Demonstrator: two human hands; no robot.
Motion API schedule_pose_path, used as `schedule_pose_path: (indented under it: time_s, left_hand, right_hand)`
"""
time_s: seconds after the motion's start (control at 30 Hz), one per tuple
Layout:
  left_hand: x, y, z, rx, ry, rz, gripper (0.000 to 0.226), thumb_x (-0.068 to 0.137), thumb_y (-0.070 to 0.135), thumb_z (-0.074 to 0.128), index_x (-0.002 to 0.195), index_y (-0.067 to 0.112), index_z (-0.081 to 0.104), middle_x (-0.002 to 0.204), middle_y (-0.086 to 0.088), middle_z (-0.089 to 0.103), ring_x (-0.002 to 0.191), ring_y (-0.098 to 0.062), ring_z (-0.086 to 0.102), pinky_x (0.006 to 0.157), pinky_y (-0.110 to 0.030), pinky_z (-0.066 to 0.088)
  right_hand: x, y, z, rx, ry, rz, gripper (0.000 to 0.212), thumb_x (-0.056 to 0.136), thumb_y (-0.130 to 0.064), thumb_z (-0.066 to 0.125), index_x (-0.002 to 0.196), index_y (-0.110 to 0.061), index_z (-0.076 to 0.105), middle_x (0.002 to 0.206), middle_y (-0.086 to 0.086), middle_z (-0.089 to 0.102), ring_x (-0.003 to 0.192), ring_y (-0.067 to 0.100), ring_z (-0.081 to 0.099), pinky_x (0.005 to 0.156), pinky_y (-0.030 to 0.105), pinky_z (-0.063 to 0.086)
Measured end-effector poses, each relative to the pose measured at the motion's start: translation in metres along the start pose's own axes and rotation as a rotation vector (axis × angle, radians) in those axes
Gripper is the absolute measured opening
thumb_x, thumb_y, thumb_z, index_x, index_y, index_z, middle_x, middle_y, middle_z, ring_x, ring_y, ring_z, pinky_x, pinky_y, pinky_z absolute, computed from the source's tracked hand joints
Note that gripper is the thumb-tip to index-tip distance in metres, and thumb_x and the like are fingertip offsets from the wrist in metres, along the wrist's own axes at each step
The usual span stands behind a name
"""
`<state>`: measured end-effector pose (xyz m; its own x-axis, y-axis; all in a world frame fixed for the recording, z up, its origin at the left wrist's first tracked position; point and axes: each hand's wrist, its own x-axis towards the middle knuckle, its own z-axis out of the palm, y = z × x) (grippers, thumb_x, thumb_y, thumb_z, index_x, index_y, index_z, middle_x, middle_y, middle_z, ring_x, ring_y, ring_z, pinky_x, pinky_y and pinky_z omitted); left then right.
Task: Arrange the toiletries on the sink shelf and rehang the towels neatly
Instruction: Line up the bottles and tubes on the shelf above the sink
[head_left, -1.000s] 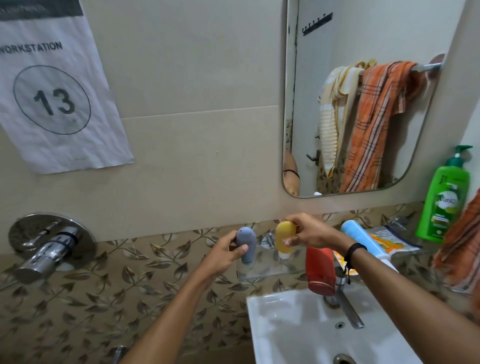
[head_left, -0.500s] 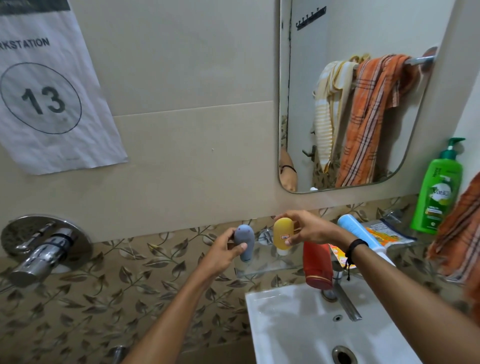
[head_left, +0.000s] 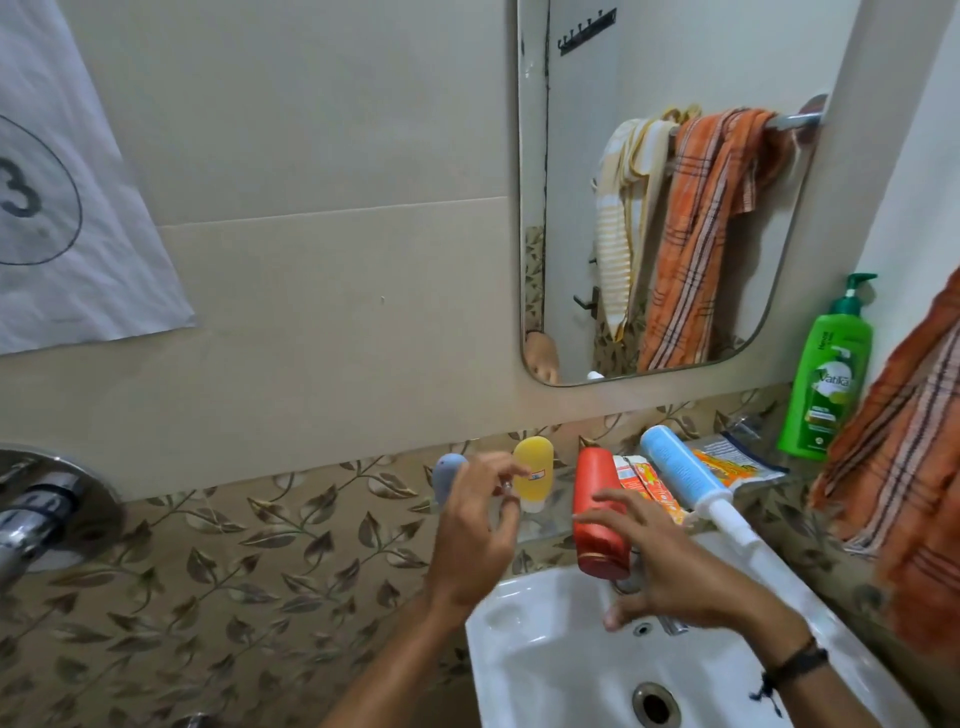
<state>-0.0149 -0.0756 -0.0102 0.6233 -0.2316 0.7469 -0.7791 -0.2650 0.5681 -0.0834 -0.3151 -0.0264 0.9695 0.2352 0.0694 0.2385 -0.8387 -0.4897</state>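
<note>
While both hands (head_left: 475, 525) (head_left: 670, 566) hover open, empty, I see the red bottle (head_left: 600, 512) lying on the glass shelf (head_left: 540, 527), cap overhanging the sink (head_left: 545, 670); prob light, slick plastic — grab mid-body.

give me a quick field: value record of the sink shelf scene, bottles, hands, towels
setting: bathroom sink with glass shelf above it, mirror on wall
standing on shelf: grey bottle, yellow bottle, green pump bottle
lying on shelf: red bottle, blue tube, sachets
left hand: open, in front of grey and yellow bottles, holding nothing
right hand: open, fingers spread beside red bottle, no grip visible
towels: orange plaid towel at right edge; striped and orange towels reflected in mirror, bunched on a rail
</note>
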Motion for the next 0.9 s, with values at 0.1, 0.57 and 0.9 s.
schedule_pose_path:
  time_s: [0.1, 0.57, 0.9]
  left_hand:
    - [-0.016, -0.006, 0.017, -0.042, -0.105, -0.031, 0.045, 0.084, -0.011, 0.056, 0.109, 0.026, 0.061, 0.109, 0.008, 0.064, 0.103, -0.010, 0.063, 0.087, -0.033, 0.055]
    - [-0.020, -0.002, 0.062, 0.013, -0.391, -0.250, 0.061, 0.089, 0.011, 0.059, 0.144, 0.033, 0.046, 0.153, 0.018, 0.042, 0.142, -0.001, 0.040, 0.116, -0.024, 0.036]
    - [-0.004, 0.004, 0.093, 0.001, -0.518, -0.363, 0.061, 0.091, 0.018, 0.066, 0.141, 0.045, 0.045, 0.166, 0.023, 0.015, 0.147, 0.005, 0.021, 0.112, -0.017, 0.025]
  right_hand:
    - [-0.005, 0.006, 0.026, -0.182, 0.133, -0.094, 0.082, 0.069, -0.039, 0.084, 0.139, -0.046, 0.043, 0.147, -0.022, 0.025, 0.134, -0.001, 0.023, 0.105, 0.023, 0.038]
    - [-0.012, -0.002, -0.054, 0.273, 0.629, -0.157, 0.052, 0.081, -0.005, 0.081, 0.125, -0.030, 0.068, 0.120, -0.020, 0.070, 0.109, 0.006, 0.066, 0.089, 0.023, 0.054]
    - [0.069, 0.015, -0.116, 0.515, 0.365, -0.020, 0.034, 0.095, -0.008, 0.065, 0.118, -0.032, 0.067, 0.109, 0.003, 0.073, 0.092, 0.015, 0.070, 0.068, 0.030, 0.059]
